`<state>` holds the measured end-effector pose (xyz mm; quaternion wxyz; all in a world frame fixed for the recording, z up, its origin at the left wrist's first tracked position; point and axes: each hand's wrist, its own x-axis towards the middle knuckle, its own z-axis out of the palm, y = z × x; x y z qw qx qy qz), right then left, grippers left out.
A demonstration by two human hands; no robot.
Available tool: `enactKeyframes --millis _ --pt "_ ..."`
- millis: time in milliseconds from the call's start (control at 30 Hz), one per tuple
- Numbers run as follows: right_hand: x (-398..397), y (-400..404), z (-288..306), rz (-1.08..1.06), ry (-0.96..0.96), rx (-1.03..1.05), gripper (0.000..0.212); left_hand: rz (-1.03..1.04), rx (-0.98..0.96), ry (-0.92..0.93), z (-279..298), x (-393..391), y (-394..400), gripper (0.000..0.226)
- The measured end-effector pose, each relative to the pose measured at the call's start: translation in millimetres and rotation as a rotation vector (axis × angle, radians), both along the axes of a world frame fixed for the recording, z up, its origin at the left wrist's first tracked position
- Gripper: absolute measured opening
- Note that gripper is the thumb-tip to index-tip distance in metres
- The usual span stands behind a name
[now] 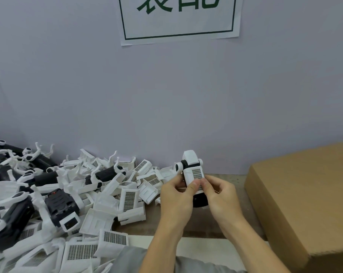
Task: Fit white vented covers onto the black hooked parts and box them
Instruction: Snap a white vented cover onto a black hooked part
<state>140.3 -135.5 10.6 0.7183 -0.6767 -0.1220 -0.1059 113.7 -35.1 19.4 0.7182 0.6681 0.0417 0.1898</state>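
Between both hands stands a black hooked part with a white vented cover on its front, held upright above the table. My left hand grips it from the left, thumb pressing on the cover's grille. From the right my right hand holds it, thumb on the same grille. The part's black base shows below my fingers. The cardboard box sits at the right, its flaps shut.
A big heap of loose white vented covers and black hooked parts fills the table's left side. A grey wall with a paper sign stands close behind. Brown tabletop shows beneath my forearms.
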Motion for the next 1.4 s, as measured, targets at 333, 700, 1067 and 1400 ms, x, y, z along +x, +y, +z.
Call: enactKeyframes --millis 333,700,1067,1400 --pt "-5 3 -3 -0.09 -0.149 -0.456 0.041 0.001 -0.31 0.037 6 0 0 0.04" --pt "1 -10 1 -0.089 0.231 0.053 0.049 0.303 -0.027 -0.103 8 4 17 0.01" --pt "-7 -17 14 0.336 0.646 0.539 0.06 0.031 -0.315 -0.037 15 1 22 0.046" --pt "-4 -30 17 0.396 0.566 0.408 0.045 0.028 -0.3 0.005 18 2 36 0.037"
